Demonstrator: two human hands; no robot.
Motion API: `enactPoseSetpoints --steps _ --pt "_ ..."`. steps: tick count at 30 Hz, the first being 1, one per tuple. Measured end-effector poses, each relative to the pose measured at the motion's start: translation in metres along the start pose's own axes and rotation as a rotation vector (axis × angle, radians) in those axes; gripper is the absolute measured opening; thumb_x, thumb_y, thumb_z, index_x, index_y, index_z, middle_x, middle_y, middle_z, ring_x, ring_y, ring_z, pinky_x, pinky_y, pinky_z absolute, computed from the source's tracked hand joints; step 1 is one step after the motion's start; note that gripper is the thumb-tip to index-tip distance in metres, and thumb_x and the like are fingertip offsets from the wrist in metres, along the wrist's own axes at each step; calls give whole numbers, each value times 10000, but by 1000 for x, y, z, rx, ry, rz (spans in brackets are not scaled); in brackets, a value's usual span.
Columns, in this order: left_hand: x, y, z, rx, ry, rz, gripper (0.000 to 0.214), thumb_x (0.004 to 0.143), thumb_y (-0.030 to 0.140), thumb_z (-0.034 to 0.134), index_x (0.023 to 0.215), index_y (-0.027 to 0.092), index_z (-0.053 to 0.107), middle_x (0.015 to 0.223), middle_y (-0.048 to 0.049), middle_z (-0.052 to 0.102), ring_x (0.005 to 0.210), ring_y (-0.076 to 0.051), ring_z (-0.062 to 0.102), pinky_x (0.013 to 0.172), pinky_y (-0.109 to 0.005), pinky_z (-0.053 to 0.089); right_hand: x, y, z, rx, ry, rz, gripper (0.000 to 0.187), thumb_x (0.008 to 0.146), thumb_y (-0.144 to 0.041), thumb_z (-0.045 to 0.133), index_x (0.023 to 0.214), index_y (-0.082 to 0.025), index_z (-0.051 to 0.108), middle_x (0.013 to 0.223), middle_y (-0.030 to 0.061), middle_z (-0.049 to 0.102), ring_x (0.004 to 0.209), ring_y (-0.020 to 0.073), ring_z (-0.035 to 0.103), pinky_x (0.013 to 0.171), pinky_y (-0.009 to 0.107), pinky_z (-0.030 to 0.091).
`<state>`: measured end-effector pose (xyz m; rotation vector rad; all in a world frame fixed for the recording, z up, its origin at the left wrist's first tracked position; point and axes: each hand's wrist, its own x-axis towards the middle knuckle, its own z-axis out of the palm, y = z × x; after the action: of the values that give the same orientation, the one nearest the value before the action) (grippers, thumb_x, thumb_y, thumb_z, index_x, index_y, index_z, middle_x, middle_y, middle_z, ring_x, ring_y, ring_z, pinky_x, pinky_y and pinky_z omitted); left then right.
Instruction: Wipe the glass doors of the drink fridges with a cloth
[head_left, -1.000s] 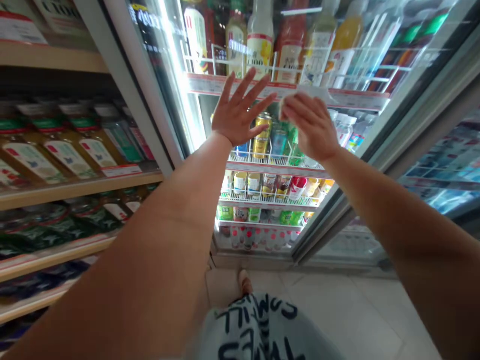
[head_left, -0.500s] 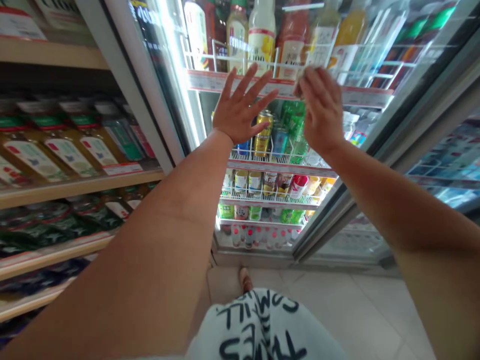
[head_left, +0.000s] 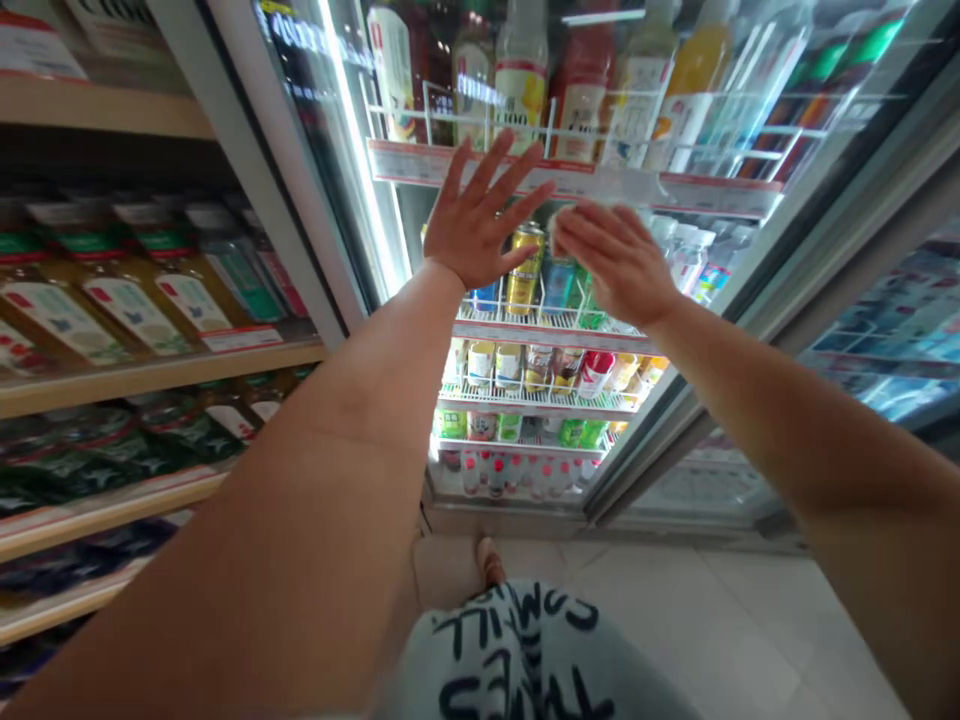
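My left hand [head_left: 480, 220] lies with its fingers spread on the glass door [head_left: 622, 190] of a lit drinks cooler, its palm toward the glass. To the right of it, my right hand [head_left: 619, 260] is bent over with the fingers pressed together against the same glass. A small pale wad [head_left: 557, 232] shows at its fingertips; most of it is hidden, so its kind is unclear. Behind the glass, tall juice bottles [head_left: 517, 85] stand on the top shelf. A gold can [head_left: 524, 270] is visible between my hands.
Wooden shelves [head_left: 161, 365] with rows of bottles [head_left: 67, 300] run along the left. The cooler's metal door frame [head_left: 720, 370] and another glass door [head_left: 892, 330] are on the right. Below are a tiled floor [head_left: 735, 610] and my foot [head_left: 491, 562].
My right hand has moved down and to the left across the glass, and its wrist has turned so the fingers point left. My left hand stays in place.
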<state>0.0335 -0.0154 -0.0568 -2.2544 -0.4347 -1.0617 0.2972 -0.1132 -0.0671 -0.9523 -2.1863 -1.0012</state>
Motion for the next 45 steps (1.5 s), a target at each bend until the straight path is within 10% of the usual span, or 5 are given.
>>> enactPoseSetpoints --steps 4,20,25,31,45 --pt "0 -2 3 86 20 37 764 995 587 558 1657 414 218 1689 86 60 1565 -236 -25 1281 -449 -172 0 10 0 -62 378 250 502 1110 -370 221 1586 -410 379 1645 -100 371 1566 233 272 1313 494 207" --pt "0 -2 4 62 14 29 619 1048 439 454 1640 388 281 1699 102 66 1581 -222 -32 1313 -571 -64 6 -3 1 -6 -51 -3 527 1093 -320 200 1561 -362 438 1598 -93 454 1519 209 379 1290 501 293" --pt "1 -3 4 26 -2 2 651 1024 436 480 1635 417 255 1690 158 68 1572 -168 -87 1316 -535 -116 5 5 0 -148 360 241 508 1110 -329 227 1585 -349 406 1624 -47 420 1554 221 305 1281 516 290" --pt "2 -3 7 42 22 9 632 1023 457 480 1627 387 307 1693 127 146 1575 -175 -95 1306 -554 -126 -1 -9 3 -19 -50 13 524 1104 -283 229 1596 -393 371 1602 -73 460 1515 210 388 1272 514 320" --pt "0 -4 3 68 23 47 671 1039 469 496 1650 417 225 1682 119 39 1575 -231 -20 1312 -530 -96 17 -5 -2 -158 323 264 530 1114 -371 179 1598 -366 397 1619 -29 435 1577 223 239 1304 525 242"
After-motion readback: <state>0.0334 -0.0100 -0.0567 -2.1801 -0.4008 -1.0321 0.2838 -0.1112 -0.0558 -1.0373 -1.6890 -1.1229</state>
